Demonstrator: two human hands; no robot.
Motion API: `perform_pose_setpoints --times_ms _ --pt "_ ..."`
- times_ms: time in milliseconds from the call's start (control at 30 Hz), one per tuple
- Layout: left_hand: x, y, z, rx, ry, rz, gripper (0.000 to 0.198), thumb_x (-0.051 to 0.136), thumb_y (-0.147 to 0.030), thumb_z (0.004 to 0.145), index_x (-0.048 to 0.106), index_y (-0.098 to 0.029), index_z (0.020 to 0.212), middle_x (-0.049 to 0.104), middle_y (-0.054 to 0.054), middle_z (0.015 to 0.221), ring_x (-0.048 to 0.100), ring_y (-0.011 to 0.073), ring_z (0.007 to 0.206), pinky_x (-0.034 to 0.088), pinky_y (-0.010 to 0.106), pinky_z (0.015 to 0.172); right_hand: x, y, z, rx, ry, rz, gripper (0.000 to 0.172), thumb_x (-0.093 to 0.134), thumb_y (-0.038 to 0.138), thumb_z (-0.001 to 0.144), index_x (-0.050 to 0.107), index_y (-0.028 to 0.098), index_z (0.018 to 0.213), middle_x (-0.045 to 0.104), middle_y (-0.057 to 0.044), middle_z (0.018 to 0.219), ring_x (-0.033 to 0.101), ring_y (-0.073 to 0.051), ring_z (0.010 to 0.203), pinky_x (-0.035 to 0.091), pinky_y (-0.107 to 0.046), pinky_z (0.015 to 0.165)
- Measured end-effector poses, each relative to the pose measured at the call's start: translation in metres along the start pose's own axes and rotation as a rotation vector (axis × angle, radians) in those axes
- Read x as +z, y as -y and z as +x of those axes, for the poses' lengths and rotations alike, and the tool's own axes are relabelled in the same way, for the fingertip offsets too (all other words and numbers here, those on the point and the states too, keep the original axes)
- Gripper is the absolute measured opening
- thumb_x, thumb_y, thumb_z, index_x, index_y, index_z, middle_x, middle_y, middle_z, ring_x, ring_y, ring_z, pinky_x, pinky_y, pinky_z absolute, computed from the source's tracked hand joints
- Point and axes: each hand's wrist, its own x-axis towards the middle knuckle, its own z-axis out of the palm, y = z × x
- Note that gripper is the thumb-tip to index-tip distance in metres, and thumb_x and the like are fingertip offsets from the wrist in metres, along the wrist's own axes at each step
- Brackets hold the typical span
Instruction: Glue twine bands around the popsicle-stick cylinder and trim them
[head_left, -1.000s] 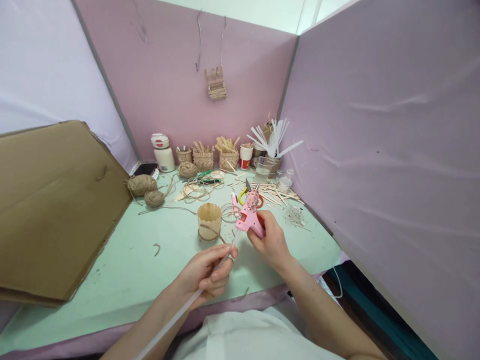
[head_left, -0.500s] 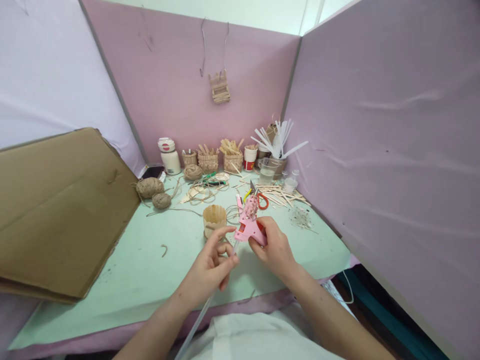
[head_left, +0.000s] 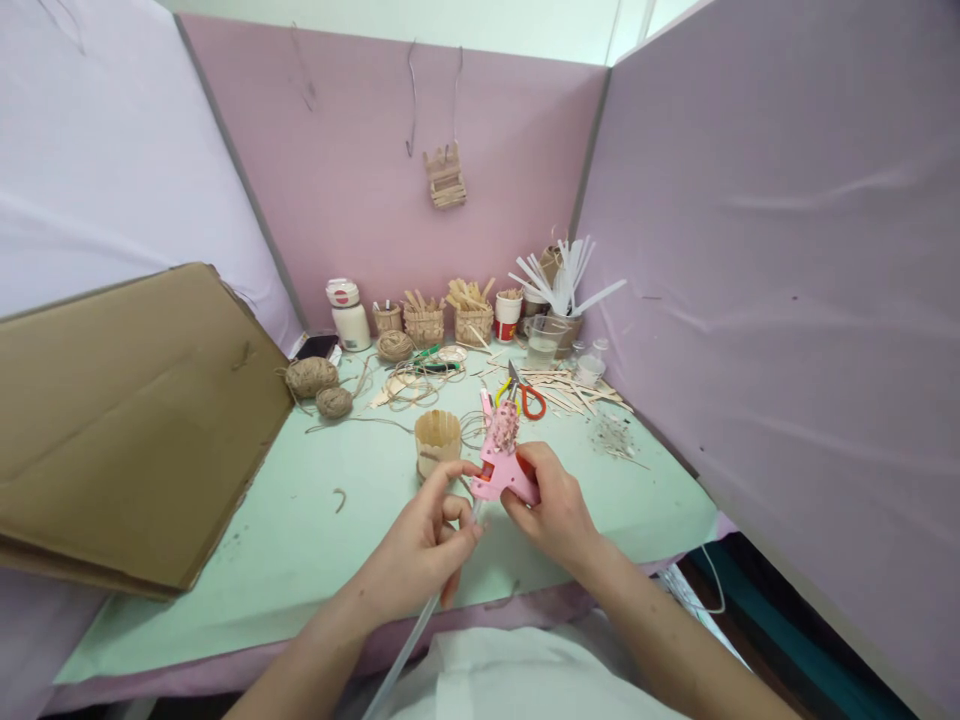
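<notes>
A pink hot glue gun (head_left: 504, 474) with a crusted, speckled front is gripped at its handle by my right hand (head_left: 553, 500). My left hand (head_left: 426, 545) pinches a long translucent glue stick (head_left: 409, 645) that enters the gun's rear and trails down toward my lap. The left index finger reaches to the gun's side, by its orange inner part. Just beyond my left hand stands a round cup of wooden sticks (head_left: 437, 440), partly hidden by the fingers. Red-and-yellow-handled scissors (head_left: 532, 402) lie behind the gun.
A large cardboard sheet (head_left: 135, 430) leans at the left. Twine balls (head_left: 311, 377), loose wooden sticks (head_left: 574, 390) and baskets of sticks (head_left: 424, 326) line the back. White glue sticks (head_left: 562, 280) stand in a pot at the back right. A small wooden chair (head_left: 445, 180) hangs from the pink wall.
The view has shifted slightly, so the scene sits a little further right. Both hands keep their hold on the glue gun and glue stick; little else differs.
</notes>
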Motion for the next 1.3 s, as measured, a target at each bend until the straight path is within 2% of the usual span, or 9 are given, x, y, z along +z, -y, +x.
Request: perform_pose_setpoints --times_ms 267,567,800,967,1133,1300 --pt "0.0013 0.002 -0.0031 0.074 -0.051 0.106 0.05 0.052 -0.032 0.087 0.037 -0.028 0.135 0.05 -0.007 0.066 0.049 0.0061 0.036 0.033 0.016 0.036 0.0006 -0.0009 -0.0005 0.021 0.019 -0.002 0.035 0.052 0.009 0.074 0.046 0.023 0.105 0.056 -0.004 0.089 0.056 -0.02 0.077 0.048 -0.031 0.064" --pt "0.0012 -0.0038 -0.0032 0.087 -0.051 0.351 0.047 0.049 -0.03 0.089 0.04 -0.027 0.135 0.054 -0.007 0.068 0.051 0.0061 0.038 0.035 0.017 0.041 0.0003 -0.0038 -0.0019 -0.001 0.065 -0.079 0.038 0.05 0.008 0.077 0.044 0.021 0.112 0.058 -0.008 0.098 0.058 -0.024 0.092 0.051 -0.035 0.07" --pt "0.005 0.0022 0.002 0.09 -0.065 0.28 0.048 0.046 -0.027 0.09 0.03 -0.028 0.135 0.048 -0.008 0.07 0.051 0.0065 0.04 0.036 0.018 0.042 0.0022 0.0016 0.0026 0.027 0.062 -0.09 0.031 0.05 0.01 0.08 0.046 0.02 0.109 0.058 -0.008 0.096 0.059 -0.024 0.09 0.051 -0.034 0.07" --pt "0.0032 0.0008 0.0041 0.077 -0.049 0.324 0.041 0.045 -0.026 0.09 0.032 -0.03 0.128 0.047 -0.009 0.071 0.052 0.0057 0.039 0.034 0.017 0.04 0.0017 0.0043 0.0033 0.056 0.097 -0.061 0.028 0.051 0.012 0.082 0.046 0.019 0.109 0.058 -0.009 0.097 0.059 -0.023 0.091 0.05 -0.033 0.071" --pt "0.0023 0.0008 0.005 0.073 -0.06 0.278 0.037 0.045 -0.026 0.09 0.032 -0.03 0.125 0.045 -0.01 0.071 0.051 0.005 0.039 0.035 0.018 0.04 0.0028 0.0036 0.0028 0.079 0.087 -0.043 0.027 0.052 0.013 0.082 0.047 0.02 0.108 0.058 -0.008 0.097 0.059 -0.022 0.089 0.049 -0.033 0.071" --pt "-0.0017 -0.0023 0.0041 0.083 -0.051 0.338 0.035 0.045 -0.026 0.09 0.035 -0.028 0.124 0.046 -0.01 0.067 0.05 0.0047 0.038 0.034 0.018 0.041 0.0038 0.0023 0.0023 0.076 0.084 -0.038 0.026 0.053 0.014 0.081 0.047 0.018 0.107 0.058 -0.008 0.095 0.058 -0.022 0.088 0.049 -0.032 0.071"
